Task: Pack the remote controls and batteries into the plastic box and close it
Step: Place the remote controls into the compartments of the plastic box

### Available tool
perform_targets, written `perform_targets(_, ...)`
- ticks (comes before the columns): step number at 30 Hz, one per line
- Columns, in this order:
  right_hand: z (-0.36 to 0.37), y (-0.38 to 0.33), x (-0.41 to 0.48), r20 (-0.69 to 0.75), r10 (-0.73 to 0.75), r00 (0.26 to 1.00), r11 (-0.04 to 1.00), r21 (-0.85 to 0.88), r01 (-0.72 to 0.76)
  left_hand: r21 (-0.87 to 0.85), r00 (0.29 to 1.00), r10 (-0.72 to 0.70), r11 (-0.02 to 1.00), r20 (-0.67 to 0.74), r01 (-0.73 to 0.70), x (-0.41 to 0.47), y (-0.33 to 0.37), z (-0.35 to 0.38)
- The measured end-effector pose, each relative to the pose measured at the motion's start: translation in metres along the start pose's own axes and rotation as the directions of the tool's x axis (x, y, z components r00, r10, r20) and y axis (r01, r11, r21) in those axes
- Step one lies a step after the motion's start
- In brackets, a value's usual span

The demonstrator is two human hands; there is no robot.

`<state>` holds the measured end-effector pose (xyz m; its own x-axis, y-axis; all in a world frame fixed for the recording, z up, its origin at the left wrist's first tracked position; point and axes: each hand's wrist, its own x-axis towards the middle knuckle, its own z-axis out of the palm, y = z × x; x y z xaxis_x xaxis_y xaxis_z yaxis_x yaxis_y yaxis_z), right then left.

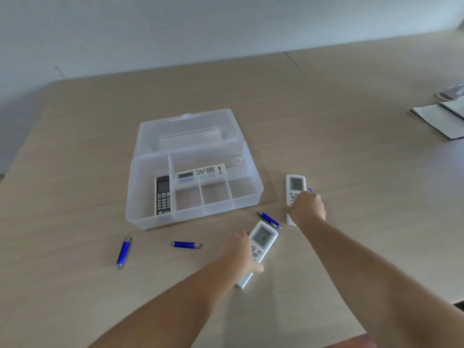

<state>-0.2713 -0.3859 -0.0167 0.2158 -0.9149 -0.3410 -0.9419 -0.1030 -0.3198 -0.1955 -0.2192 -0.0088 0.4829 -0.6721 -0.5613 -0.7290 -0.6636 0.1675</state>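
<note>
The clear plastic box (195, 214) stands open on the table, its lid (188, 129) tipped back. A black remote (163, 195) lies in its left compartment and a white remote (200, 172) in the long rear one. My left hand (242, 252) grips a white remote (262, 242) lying on the table in front of the box. My right hand (307, 208) closes over another white remote (295, 187) to the right of the box. Blue batteries lie loose on the table: one at the left (123, 252), one in the middle (185, 245), one between the hands (269, 219).
A spiral notebook (444, 119) and a grey object (452, 91) lie at the table's far right. A sliver of blue (309, 190) shows behind my right hand. The table's right edge drops off near my right forearm.
</note>
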Motion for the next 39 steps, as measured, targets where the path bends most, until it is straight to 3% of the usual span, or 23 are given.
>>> perform_targets(6,0.014,-0.002,0.002,0.083,0.108,0.991,0.994,0.015,-0.109,-0.02,0.999,-0.028,0.999,-0.035,0.027,-0.001,-0.016,0.009)
perform_targets(9,0.018,-0.002,-0.001,0.046,0.123,0.991,0.982,0.138,-0.129,-0.183,0.999,-0.029,0.983,-0.046,0.02,-0.002,-0.027,0.005)
perform_targets(11,0.015,-0.003,-0.001,0.053,0.109,0.993,0.962,0.246,-0.119,-0.392,1.0,0.005,0.92,0.009,-0.001,0.0,-0.04,-0.002)
perform_targets(13,0.008,-0.004,-0.001,0.051,0.116,0.992,0.911,0.392,-0.127,-0.61,0.994,0.095,0.791,0.054,-0.042,0.0,-0.052,-0.015)
perform_targets(16,-0.013,-0.013,-0.002,-0.001,0.088,0.996,0.746,0.663,-0.066,-0.848,0.988,0.154,0.525,0.007,-0.076,-0.003,-0.061,-0.047)
perform_targets(20,-0.055,-0.053,0.002,-0.045,-0.157,0.987,0.61,0.781,0.133,-0.966,0.995,-0.059,0.25,-0.079,-0.062,0.006,-0.071,-0.106)
perform_targets(24,-0.075,-0.11,0.014,0.086,-0.441,0.894,0.569,0.796,0.204,-0.985,0.972,-0.161,0.017,-0.173,-0.173,0.023,-0.095,-0.161)
perform_targets(28,-0.065,-0.16,0.028,0.199,-0.523,0.829,0.686,0.676,0.27,-0.953,0.913,-0.273,0.097,-0.303,-0.287,0.037,-0.128,-0.195)
perform_targets(32,-0.048,-0.202,0.04,0.21,-0.587,0.782,0.793,0.344,0.503,-0.918,0.818,-0.417,0.201,-0.396,-0.342,0.054,-0.165,-0.213)
perform_targets(36,-0.03,-0.235,0.051,0.32,-0.629,0.708,0.751,0.017,0.66,-0.921,0.733,-0.559,0.194,-0.387,-0.338,0.071,-0.198,-0.224)
perform_targets(39,-0.013,-0.251,0.058,0.482,-0.603,0.636,0.717,-0.022,0.697,-0.921,0.697,-0.609,0.172,-0.378,-0.35,0.08,-0.214,-0.226)
